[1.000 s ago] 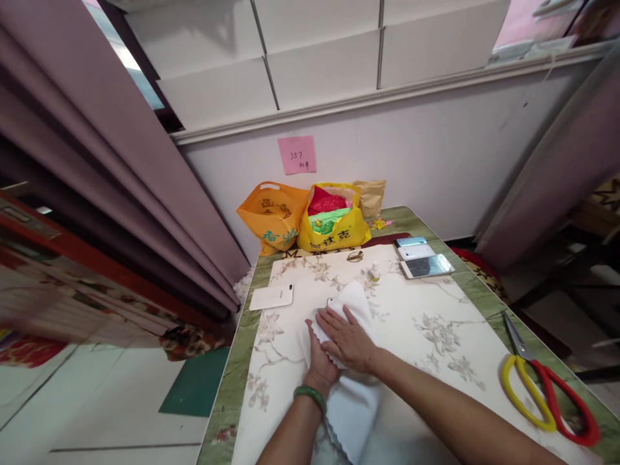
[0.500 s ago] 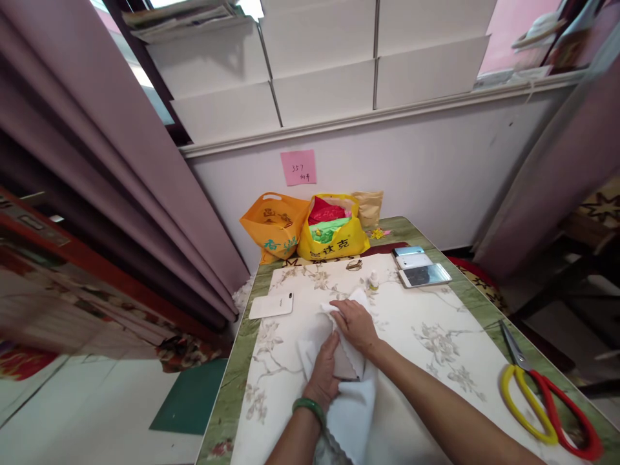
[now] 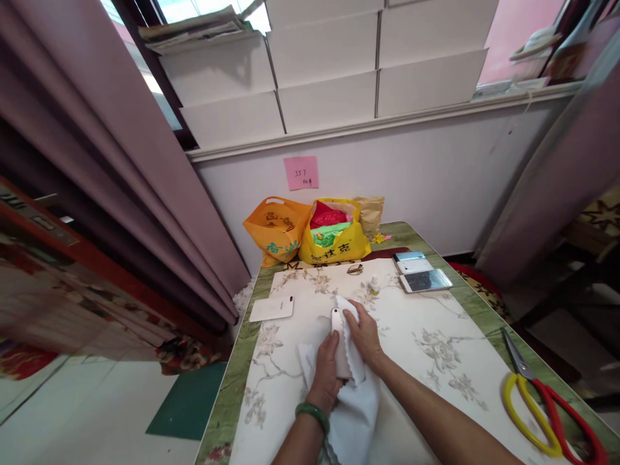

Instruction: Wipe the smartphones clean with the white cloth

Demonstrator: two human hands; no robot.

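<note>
Floral mat (image 3: 436, 336) under phone (image 3: 338, 339). My left hand (image 3: 328, 369) grips phone, bracing it; my right hand (image 3: 365, 336) pinches cloth (image 3: 356, 413) against its side.

Soft white cloth with a scalloped edge (image 3: 356, 407) looks matt and fuzzy, while the slim pale phone (image 3: 339, 342) has a smooth, glossy back. The cream floral sheet (image 3: 436, 329) is matt over a shiny green marble-look surface (image 3: 225, 400). The big scissors (image 3: 524, 363) have metal blades and glossy plastic handles.
</note>
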